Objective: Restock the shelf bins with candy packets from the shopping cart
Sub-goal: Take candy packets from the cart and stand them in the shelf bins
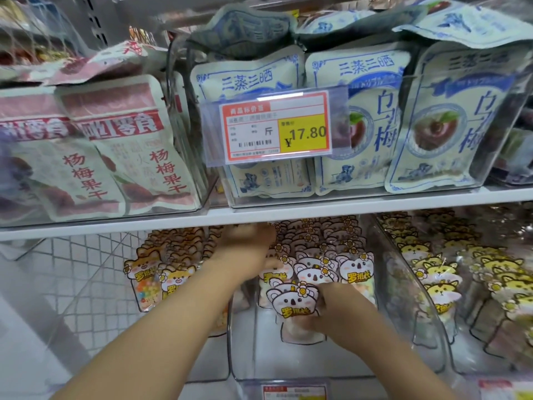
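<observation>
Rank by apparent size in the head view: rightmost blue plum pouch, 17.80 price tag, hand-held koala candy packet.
1. blue plum pouch
2. price tag
3. koala candy packet
No close calls.

My right hand (pixel 336 308) grips a koala candy packet (pixel 294 303) at the front of the clear middle bin (pixel 245 356); my left hand (pixel 248 243), blurred, lies among the packet rows (pixel 323 243) farther back.
</observation>
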`<state>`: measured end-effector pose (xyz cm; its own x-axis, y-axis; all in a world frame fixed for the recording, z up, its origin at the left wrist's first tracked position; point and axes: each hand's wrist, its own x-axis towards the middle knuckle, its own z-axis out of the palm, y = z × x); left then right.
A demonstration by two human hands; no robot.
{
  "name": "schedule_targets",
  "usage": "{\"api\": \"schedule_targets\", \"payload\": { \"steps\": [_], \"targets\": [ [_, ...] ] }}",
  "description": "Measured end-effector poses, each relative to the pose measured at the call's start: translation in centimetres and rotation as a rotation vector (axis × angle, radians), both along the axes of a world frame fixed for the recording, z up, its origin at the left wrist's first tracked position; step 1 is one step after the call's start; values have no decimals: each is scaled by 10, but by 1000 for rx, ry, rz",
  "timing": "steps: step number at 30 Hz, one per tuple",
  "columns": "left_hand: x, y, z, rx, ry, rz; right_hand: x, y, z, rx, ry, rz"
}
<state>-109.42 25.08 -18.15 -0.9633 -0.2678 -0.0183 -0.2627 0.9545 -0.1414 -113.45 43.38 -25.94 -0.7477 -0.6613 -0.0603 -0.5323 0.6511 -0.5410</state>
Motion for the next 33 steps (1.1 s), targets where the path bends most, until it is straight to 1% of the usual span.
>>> {"api": "schedule_targets", "payload": {
  "steps": [1,2,3,4,5,6,8,9,11,17,19,21,25,28,31,33],
  "targets": [
    [8,-2,4,129,61,-31,3,-3,0,20,33,-21],
    [17,-1,8,250,81,-69,6,-6,0,46,71,-37],
    [26,2,9,346,56,-111,9,-10,-2,65,110,-43],
    [35,8,7,385,-9,-151,11,-14,-3,59,143,-43],
    [40,12,2,347,-76,-189,12,-18,-6,33,161,-35],
    [42,15,-5,238,-129,-220,12,-20,-7,2,155,-21],
    [41,19,-17,-7,-177,-253,10,-20,-7,-56,37,34],
    [38,19,-21,-72,-177,-247,7,-18,-5,-91,-38,53],
    [33,19,-22,-107,-186,-198,-1,-10,-1,-134,-105,38],
    [14,21,-23,-144,-241,-85,-13,7,-7,-83,-98,60],
    [9,22,-27,-164,-210,-67,-13,9,-13,-22,-77,88],
    [7,21,-29,-204,-170,-55,-13,9,-17,-1,-76,125],
    [12,18,-31,-250,-118,-39,-12,4,-15,-92,-126,161],
    [21,22,-36,-291,-91,-68,-12,-1,-18,-63,-18,136],
    [21,33,-45,-378,-190,-54,-11,-5,-21,-5,118,67],
    [12,37,-52,-414,-245,-18,-14,-8,-20,12,167,16]
  ]
}}
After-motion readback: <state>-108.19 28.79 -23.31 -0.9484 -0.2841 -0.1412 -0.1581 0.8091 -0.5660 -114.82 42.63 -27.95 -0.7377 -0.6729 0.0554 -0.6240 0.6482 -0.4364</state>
